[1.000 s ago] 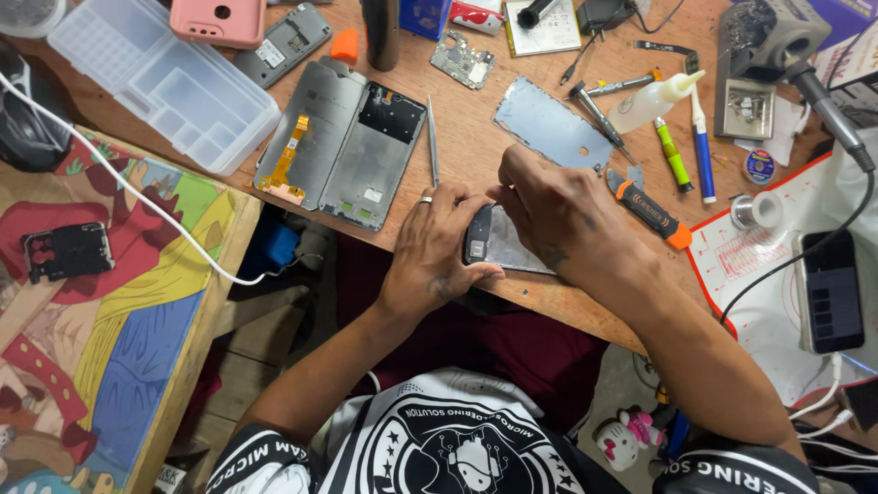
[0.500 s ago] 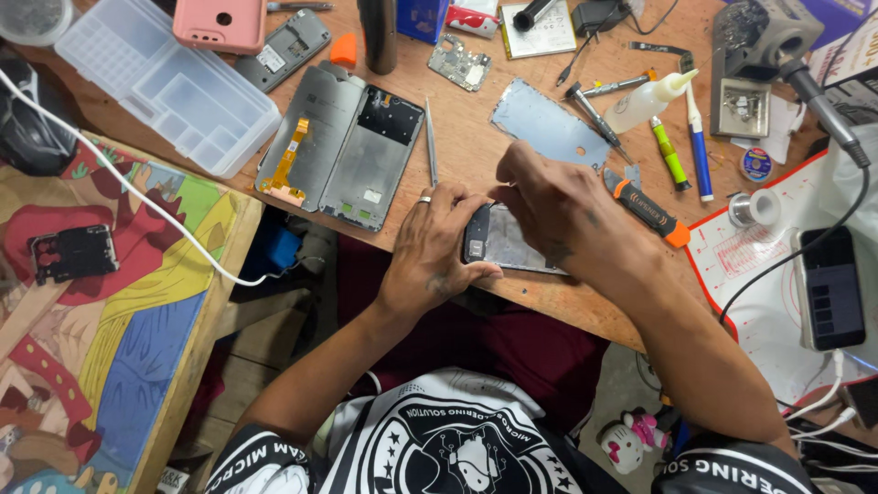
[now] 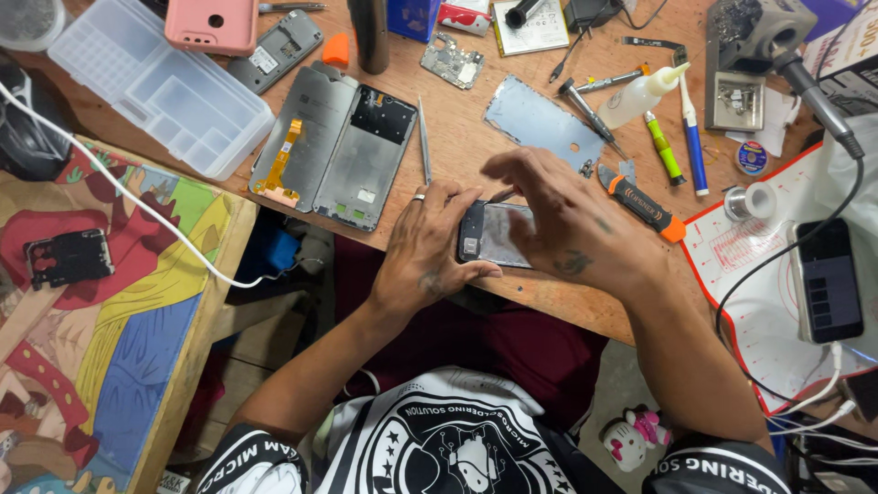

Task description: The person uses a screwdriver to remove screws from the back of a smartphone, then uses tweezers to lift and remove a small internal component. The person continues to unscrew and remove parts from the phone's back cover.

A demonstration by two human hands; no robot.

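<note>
Since half a second ago the right hand (image 3: 572,215) has lifted a little off the opened phone (image 3: 494,235), its fingers now spread wider above the glass, while the left hand (image 3: 428,247) has kept its place at the phone's near end. The left hand lies palm down at the edge of the wooden workbench (image 3: 457,128), a ring on one finger, thumb and fingers clamped around the dark end of the phone. The right hand arches over the other end, wrist raised, index finger and thumb pinched on a thin metal tool (image 3: 501,194) whose tip meets the phone's upper edge. The phone lies flat near the bench's front edge, between both hands, its back off, showing a dark top section and a pale grey reflective panel. Just beyond it stand a pair of opened phone frames (image 3: 338,146) and a slim metal pry stick (image 3: 423,139); an orange-handled knife (image 3: 640,201) lies just beside the right hand, and a clear plastic organiser box (image 3: 155,87) sits well apart at the far left
</note>
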